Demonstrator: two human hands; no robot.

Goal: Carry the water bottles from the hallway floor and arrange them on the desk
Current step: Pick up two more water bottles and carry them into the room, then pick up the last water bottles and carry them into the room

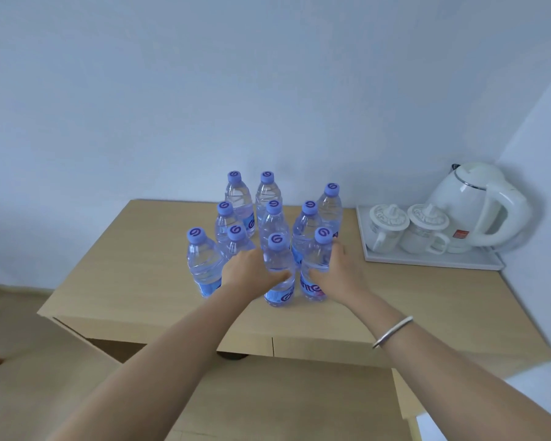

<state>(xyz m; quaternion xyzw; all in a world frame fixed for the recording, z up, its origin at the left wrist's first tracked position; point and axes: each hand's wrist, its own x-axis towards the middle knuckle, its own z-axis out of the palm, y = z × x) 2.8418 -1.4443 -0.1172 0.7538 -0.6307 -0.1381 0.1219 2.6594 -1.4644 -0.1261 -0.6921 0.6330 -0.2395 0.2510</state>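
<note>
Ten water bottles (269, 230) standing upright in a tight cluster at bench (134, 268) centre, clear bodies, purple caps, blue labels. Rear row of two near the wall, a third rear bottle offset to the right; middle and front rows packed close, several touching or nearly so. One bottle, the outlier bottle (203, 265), set slightly apart at the front left of the cluster.

Left hand (248, 273) reaching in from below, grip wrapped around the front centre bottle (279, 270): thumb across the near face at mid-body, fingers hidden behind the bottle. Base of that bottle resting on the bench, bottle upright.

Right hand (339, 272) grip wrapped around the front right bottle (315, 267): thumb on the near face above the label, fingers curled around the right side up near the shoulder. Bottle upright, base on the bench, just beside the front centre bottle.

Silver bangle (392, 331) on the right wrist.

White tray (433, 264) at the right rear of the bench, well apart from the cluster, carrying a white kettle (477, 205) and two white lidded cups (407, 229).

Chair seat (45, 370) below the front edge of the bench.
</note>
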